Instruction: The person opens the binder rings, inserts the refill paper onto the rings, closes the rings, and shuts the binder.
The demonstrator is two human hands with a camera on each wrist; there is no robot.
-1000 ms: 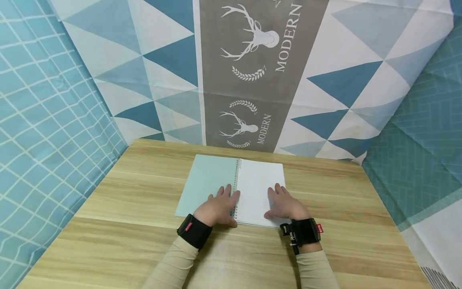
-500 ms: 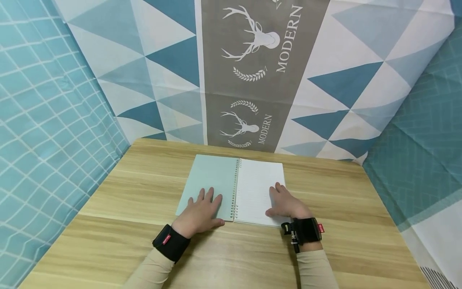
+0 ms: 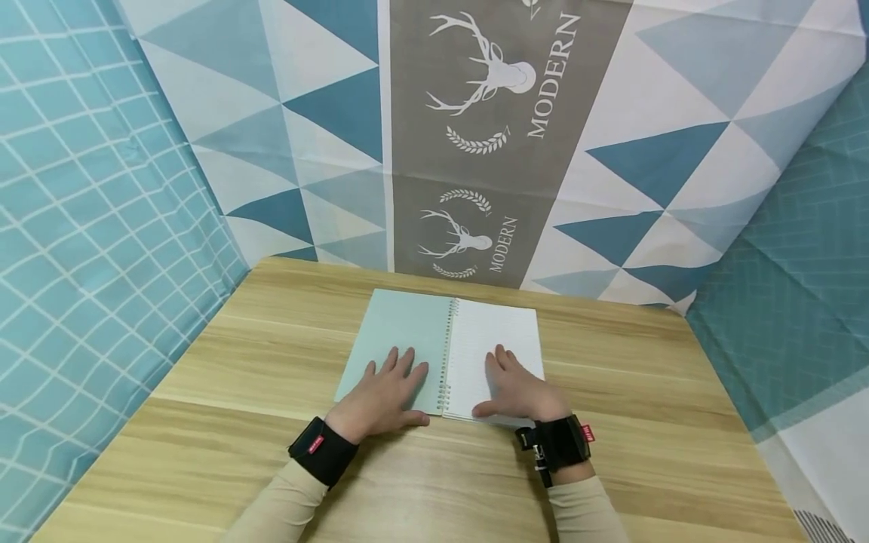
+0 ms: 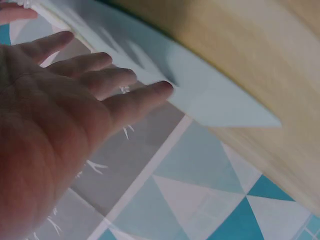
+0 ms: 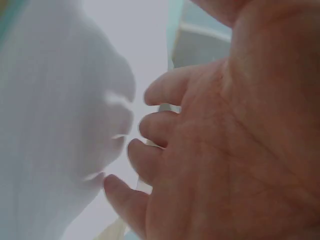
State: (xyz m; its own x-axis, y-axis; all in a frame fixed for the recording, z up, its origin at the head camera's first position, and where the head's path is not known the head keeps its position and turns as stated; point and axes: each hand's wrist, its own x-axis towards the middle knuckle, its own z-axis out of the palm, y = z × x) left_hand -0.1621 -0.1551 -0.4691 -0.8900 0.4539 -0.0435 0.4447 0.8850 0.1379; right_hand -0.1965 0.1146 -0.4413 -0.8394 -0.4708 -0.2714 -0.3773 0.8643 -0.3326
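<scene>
Spiral notebook (image 3: 441, 351) lies open at frame centre on the wooden table (image 3: 611, 422). Left hand (image 3: 383, 392) is spread flat on the green cover, right hand (image 3: 519, 392) flat on the lined page. Judged light, floppy; best gripped near the wire binding.

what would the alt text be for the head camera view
A person's left hand lies flat on the pale green cover and right hand on the lined page of an open spiral notebook on a wooden table. Blue-and-white patterned cloth hangs behind.
</scene>
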